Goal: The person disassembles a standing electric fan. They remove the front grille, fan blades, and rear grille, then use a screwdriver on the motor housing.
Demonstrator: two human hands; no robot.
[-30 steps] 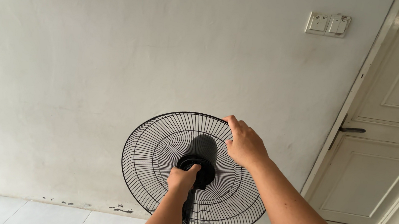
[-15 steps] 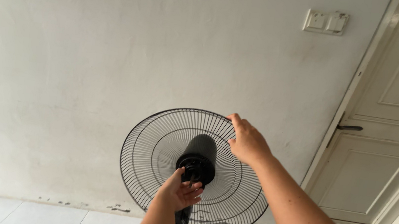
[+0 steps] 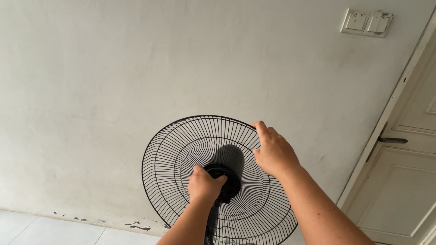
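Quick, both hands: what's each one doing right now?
Left hand: closed around the round black hub at the fan's centre.
Right hand: fingers curled over the upper rim of the black wire fan guard, gripping it.

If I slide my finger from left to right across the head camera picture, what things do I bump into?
Bare wall → fan grille → left hand on the fan hub → right hand on the grille rim → light switches → door handle → door.
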